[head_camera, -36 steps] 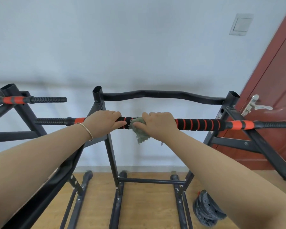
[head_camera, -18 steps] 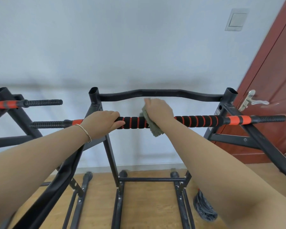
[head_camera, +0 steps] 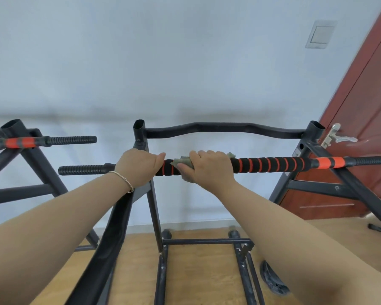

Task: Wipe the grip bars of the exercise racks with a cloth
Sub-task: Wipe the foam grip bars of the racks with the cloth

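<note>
Just the one cam here, worn on the person's head, wide-angle. It faces forward and a bit down, pretty much square on to the white wall that fills the upper half. Both forearms run in from the lower corners to the left hand and right hand on the grip bar mid-frame, so that part's near the lens. Wooden floor sits along the bottom, and a red door leans in at the right edge

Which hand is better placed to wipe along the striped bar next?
The right hand, probably: it holds the cloth on the grip bar beside the striped foam; the left hand just grips the bar.
</note>
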Demonstrator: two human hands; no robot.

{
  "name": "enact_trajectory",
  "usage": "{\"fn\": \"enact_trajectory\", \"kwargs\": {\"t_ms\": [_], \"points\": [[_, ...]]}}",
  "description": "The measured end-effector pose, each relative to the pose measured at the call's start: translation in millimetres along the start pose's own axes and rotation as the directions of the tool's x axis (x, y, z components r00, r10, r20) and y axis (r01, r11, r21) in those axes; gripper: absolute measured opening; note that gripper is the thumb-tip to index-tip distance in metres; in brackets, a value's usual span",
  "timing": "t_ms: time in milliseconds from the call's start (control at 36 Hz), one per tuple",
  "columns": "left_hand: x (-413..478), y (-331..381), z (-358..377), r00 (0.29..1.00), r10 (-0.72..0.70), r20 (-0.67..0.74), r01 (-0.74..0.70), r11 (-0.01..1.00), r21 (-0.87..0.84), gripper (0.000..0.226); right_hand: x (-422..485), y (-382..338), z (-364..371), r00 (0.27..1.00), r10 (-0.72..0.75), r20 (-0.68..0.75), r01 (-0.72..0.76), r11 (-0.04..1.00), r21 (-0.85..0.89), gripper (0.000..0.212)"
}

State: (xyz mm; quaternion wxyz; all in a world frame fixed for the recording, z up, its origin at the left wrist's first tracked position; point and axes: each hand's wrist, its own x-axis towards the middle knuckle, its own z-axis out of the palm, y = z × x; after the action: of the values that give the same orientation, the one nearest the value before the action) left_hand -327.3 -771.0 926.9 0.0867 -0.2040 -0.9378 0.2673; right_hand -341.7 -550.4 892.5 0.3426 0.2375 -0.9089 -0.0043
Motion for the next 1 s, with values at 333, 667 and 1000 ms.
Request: {"fn": "enact_trajectory", "kwargs": {"t_ms": [333,667,1000], "points": [[-4,-4,-6,0.997,0.043,-0.058,-0.043,0.999,-0.005,0.033,48,-6,-23,0.763,0.376,0.526,-0.462,0.886,0.036,0.053],[-6,-6,-9,0.993,0.047,-0.111,-0.06,0.991,-0.121,0.014,24,29,-94,0.491,0.789,0.369,-0.724,0.133,0.677,0.043],[34,53,-58,0.982,0.114,-0.152,-0.134,0.983,-0.128,0.007,-5,86,-99,0.738,0.597,0.316,-0.641,0.471,0.607,0.039]]}}
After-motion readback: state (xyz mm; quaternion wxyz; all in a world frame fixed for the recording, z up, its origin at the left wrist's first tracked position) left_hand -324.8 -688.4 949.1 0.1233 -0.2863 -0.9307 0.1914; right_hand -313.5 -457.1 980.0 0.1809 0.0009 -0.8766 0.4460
